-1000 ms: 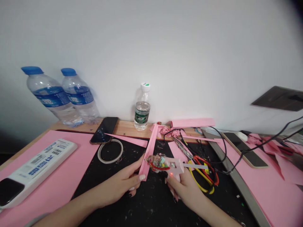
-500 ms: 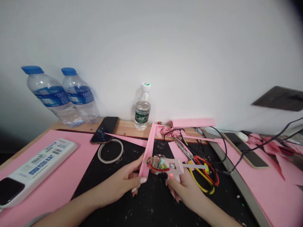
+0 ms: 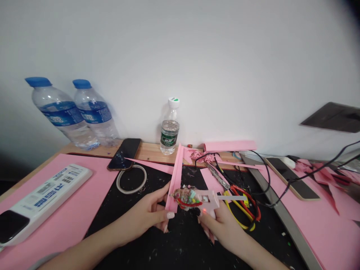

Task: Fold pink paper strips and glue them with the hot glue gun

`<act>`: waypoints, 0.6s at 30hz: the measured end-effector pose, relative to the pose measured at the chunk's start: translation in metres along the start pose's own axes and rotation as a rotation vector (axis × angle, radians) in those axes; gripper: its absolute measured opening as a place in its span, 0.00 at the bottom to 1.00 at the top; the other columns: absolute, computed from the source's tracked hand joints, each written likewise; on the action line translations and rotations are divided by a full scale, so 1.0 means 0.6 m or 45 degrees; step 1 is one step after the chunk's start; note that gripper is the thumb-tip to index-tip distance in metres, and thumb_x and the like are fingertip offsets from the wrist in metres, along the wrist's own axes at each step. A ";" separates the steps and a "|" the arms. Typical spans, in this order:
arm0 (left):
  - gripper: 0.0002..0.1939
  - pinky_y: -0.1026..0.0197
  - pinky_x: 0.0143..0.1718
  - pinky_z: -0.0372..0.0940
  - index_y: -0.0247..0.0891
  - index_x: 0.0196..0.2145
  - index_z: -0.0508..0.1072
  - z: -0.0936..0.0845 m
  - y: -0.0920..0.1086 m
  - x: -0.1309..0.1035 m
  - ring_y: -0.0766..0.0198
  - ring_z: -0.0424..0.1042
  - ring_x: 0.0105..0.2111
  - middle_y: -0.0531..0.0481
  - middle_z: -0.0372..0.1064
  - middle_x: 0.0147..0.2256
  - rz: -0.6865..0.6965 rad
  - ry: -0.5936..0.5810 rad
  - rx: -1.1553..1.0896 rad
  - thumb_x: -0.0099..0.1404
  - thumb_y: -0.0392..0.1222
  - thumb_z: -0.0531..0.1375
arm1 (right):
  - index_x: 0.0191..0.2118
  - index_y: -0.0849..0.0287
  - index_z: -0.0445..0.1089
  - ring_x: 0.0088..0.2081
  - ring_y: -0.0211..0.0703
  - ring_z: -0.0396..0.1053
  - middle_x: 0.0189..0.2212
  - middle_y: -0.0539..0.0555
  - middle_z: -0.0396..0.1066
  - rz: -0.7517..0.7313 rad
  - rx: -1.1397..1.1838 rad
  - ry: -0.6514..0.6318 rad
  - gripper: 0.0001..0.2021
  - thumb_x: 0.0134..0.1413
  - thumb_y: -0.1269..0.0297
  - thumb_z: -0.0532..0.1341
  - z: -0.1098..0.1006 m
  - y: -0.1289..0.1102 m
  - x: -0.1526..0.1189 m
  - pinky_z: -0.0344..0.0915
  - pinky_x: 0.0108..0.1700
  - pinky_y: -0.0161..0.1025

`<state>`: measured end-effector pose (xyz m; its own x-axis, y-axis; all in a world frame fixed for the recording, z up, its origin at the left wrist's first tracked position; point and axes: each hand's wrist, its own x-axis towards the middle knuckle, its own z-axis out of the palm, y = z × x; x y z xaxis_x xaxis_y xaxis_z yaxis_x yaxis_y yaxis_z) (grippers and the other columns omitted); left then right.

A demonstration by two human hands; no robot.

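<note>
My left hand (image 3: 156, 210) pinches the near end of a long folded pink paper strip (image 3: 176, 172) between thumb and fingers. The strip points away from me towards the wall. In my right hand (image 3: 215, 221) is a pale pink hot glue gun (image 3: 209, 198), its red light lit and a whitish glue stick (image 3: 232, 197) sticking out behind. Its front end is crusted with coloured bits and points left, over the strip's near part. Whether the nozzle touches the paper is hard to tell.
Pliers with red and yellow handles (image 3: 244, 210) lie right of the glue gun among black cables (image 3: 267, 180). A tape ring (image 3: 131, 179), phone (image 3: 125, 153) and white power bank (image 3: 47, 202) are left. A small bottle (image 3: 169, 129) and two large bottles (image 3: 62, 112) stand by the wall.
The far end of the paper strip has swung slightly left. The glue gun has shifted very slightly right and down. Both hands keep their hold.
</note>
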<state>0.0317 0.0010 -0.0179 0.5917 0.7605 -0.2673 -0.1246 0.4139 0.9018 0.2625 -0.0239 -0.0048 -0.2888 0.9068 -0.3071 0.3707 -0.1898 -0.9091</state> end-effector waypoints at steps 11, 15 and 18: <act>0.38 0.65 0.27 0.66 0.50 0.62 0.55 -0.001 -0.002 -0.001 0.74 0.68 0.23 0.51 0.68 0.44 0.028 0.018 -0.026 0.58 0.36 0.65 | 0.36 0.58 0.61 0.14 0.31 0.55 0.15 0.41 0.56 -0.001 0.008 -0.062 0.14 0.54 0.52 0.55 -0.004 -0.007 -0.005 0.53 0.15 0.28; 0.38 0.65 0.27 0.67 0.51 0.62 0.54 -0.003 -0.001 0.000 0.74 0.70 0.23 0.51 0.67 0.47 0.041 0.036 -0.017 0.58 0.36 0.65 | 0.38 0.58 0.60 0.15 0.30 0.56 0.16 0.41 0.56 -0.001 0.020 -0.093 0.11 0.56 0.55 0.56 -0.007 -0.003 -0.007 0.55 0.16 0.27; 0.39 0.65 0.27 0.68 0.51 0.62 0.53 -0.003 0.000 0.001 0.73 0.71 0.23 0.50 0.67 0.48 0.047 0.043 -0.029 0.57 0.36 0.65 | 0.37 0.58 0.60 0.15 0.30 0.56 0.16 0.41 0.57 -0.004 0.026 -0.125 0.11 0.58 0.56 0.55 -0.009 0.002 -0.007 0.55 0.17 0.27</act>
<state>0.0304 0.0022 -0.0189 0.5591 0.7919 -0.2456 -0.1640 0.3960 0.9035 0.2688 -0.0261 -0.0031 -0.3753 0.8663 -0.3295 0.3521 -0.1956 -0.9153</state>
